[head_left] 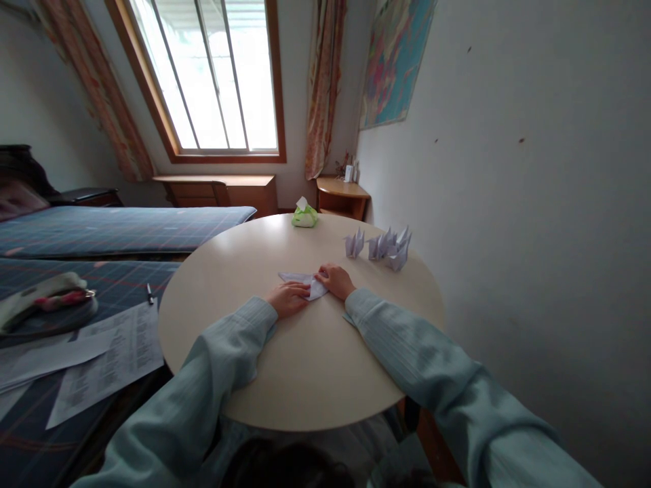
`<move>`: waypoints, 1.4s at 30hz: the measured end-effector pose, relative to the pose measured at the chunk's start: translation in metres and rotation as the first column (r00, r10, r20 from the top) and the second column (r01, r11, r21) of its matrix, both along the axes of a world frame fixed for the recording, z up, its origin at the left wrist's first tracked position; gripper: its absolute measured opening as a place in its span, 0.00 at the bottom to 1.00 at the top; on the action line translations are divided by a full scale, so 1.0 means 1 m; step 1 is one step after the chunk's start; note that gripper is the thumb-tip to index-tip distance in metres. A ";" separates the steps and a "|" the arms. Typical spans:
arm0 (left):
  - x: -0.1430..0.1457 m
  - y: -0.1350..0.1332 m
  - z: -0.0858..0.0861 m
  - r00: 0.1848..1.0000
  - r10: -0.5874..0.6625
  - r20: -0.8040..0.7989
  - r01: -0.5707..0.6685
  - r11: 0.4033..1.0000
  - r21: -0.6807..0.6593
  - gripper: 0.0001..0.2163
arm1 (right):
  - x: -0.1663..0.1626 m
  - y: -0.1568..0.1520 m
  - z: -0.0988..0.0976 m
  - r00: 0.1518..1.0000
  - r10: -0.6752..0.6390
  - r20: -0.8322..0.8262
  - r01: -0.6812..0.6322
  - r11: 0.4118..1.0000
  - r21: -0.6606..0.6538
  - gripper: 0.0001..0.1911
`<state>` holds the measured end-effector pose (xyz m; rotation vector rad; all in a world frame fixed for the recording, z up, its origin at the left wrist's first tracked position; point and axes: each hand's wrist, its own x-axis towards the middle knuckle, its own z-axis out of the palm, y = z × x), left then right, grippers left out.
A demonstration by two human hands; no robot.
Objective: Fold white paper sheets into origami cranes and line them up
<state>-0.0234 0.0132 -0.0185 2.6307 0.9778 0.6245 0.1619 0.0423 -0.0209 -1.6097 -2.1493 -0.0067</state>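
A folded piece of white paper (pixel 318 288) lies on the round table (pixel 305 366), its pointed end reaching to the left. My left hand (pixel 289 298) rests on the paper's near left part, fingers close together and holding it against the tabletop. The curled fingers of my right hand (pixel 336 279) pinch the paper at its upper right edge. My palms and sleeves cover part of the sheet, so its full shape is hidden. Beyond my right hand stand several folded paper cranes (pixel 354 242), grouped near the table's far right side.
A green tissue pack (pixel 304 217) sits at the table's far edge. To the left, a bed (pixel 127 271) holds printed sheets (pixel 116 352), a pen (pixel 150 293) and a bag-like item (pixel 45 301). A wall (pixel 534 237) runs along the right.
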 end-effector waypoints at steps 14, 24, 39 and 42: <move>0.001 0.000 0.000 0.999 0.014 0.035 -0.013 1.000 -0.028 0.13 | 0.000 0.003 -0.002 0.997 0.052 -0.050 -0.050 0.998 0.025 0.09; 0.002 -0.003 0.002 0.997 0.082 0.011 -0.081 0.996 -0.038 0.16 | 0.001 0.005 -0.005 0.998 0.067 -0.020 -0.067 0.997 0.026 0.10; 0.009 -0.006 0.007 0.986 0.150 -0.066 -0.149 0.989 0.028 0.12 | -0.005 -0.001 -0.004 0.995 0.088 0.056 -0.092 0.993 0.068 0.09; 0.009 -0.008 0.011 0.965 0.228 -0.127 -0.218 0.972 0.087 0.09 | -0.009 -0.001 -0.006 0.971 0.225 0.082 -0.231 0.970 0.074 0.10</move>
